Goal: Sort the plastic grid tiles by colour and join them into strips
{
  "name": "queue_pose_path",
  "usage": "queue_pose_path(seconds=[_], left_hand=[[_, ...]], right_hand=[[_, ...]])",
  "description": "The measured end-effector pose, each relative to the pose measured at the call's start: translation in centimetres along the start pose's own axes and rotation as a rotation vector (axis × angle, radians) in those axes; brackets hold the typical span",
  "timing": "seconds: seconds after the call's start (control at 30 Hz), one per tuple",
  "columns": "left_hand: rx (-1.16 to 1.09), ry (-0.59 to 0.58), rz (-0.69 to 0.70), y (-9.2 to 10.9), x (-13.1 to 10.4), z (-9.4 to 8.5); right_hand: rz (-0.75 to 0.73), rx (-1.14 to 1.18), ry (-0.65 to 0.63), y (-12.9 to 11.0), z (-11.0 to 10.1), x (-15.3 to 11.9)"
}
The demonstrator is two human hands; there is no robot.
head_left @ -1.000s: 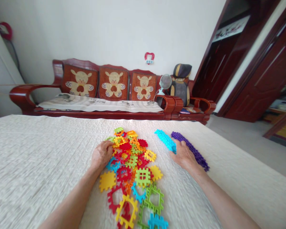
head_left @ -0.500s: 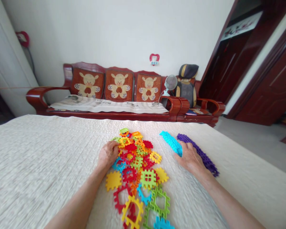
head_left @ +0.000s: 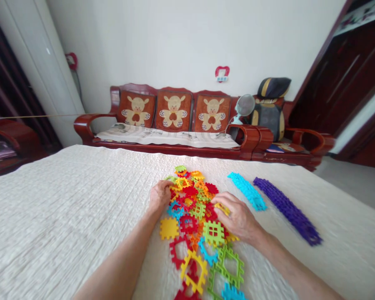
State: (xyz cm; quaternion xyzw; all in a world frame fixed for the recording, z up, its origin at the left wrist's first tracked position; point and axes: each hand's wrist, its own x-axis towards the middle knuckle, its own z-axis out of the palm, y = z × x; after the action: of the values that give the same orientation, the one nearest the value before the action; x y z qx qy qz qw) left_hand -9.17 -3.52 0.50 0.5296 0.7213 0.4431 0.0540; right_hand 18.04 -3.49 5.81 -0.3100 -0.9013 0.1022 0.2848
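Fingers of the left hand (head_left: 160, 196) are bending in at the left side of the toy pile (head_left: 198, 210), towards its far end, with their tips hidden, so whether they are pinching a piece or only touching one is not showing; that placing is probably helping to steady the loose heap. The pile itself is lying spread on the white cloth (head_left: 81, 200) between the two hands, likely because that is leaving the pieces within easy reach of both. On its right side, the right hand (head_left: 240, 216) is arching over, thumb and fingers curving around a yellow window piece (head_left: 222, 209); how firmly they are pressing on it, if at all, is proving hard to make out. Farther right, a light blue row (head_left: 247, 191) and, past it, a longer purple row (head_left: 287, 210) are lying slantwise and apart from the pile, seemingly so that single colours are not mixing with the heap.

As for looks, a plain yellow square (head_left: 169, 228) is lying flat at the pile's left edge, square teeth running all around its rim. Red, orange, lime and blue pieces (head_left: 190, 191) are overlapping in the middle, many having cut-out centres, and one lime piece (head_left: 214, 232) is showing four small panes. The two rows on the right are looking knobbly
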Motion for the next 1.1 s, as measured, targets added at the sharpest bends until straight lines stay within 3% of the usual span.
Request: queue_pose_path(seconds=[0.2, 0.4, 0.57, 0.63, 0.73, 0.87, 1.1], left_hand=[[-0.39, 0.213, -0.289, -1.8, 1.0, 0.2], [-0.52, 0.232, -0.333, -2.5, 1.3, 0.6], [-0.494, 0.218, -0.315, -2.1, 1.2, 0.5], [-0.482, 0.216, -0.305, -2.2, 1.2, 0.5], [-0.48, 0.213, -0.302, -2.3, 1.2, 0.6], [-0.477, 0.198, -0.302, -2.3, 1.2, 0.7], [-0.458, 0.189, -0.267, -2.8, 1.4, 1.1]], right_hand=[[-0.285, -0.008, -0.113, -5.0, 2.9, 3.3], [-0.3, -0.125, -0.188, -5.2, 4.8, 4.3], [-0.274, 0.013, -0.131, -5.3, 5.1, 4.4], [-0.228, 0.15, -0.09, -5.3, 4.6, 4.6], [-0.04, 0.308, -0.031, -4.4, 3.0, 4.8], [0.246, 0.278, 0.036, -1.3, 0.0, 3.1], [0.434, 0.029, -0.139, 4.1, -2.5, -3.0]])
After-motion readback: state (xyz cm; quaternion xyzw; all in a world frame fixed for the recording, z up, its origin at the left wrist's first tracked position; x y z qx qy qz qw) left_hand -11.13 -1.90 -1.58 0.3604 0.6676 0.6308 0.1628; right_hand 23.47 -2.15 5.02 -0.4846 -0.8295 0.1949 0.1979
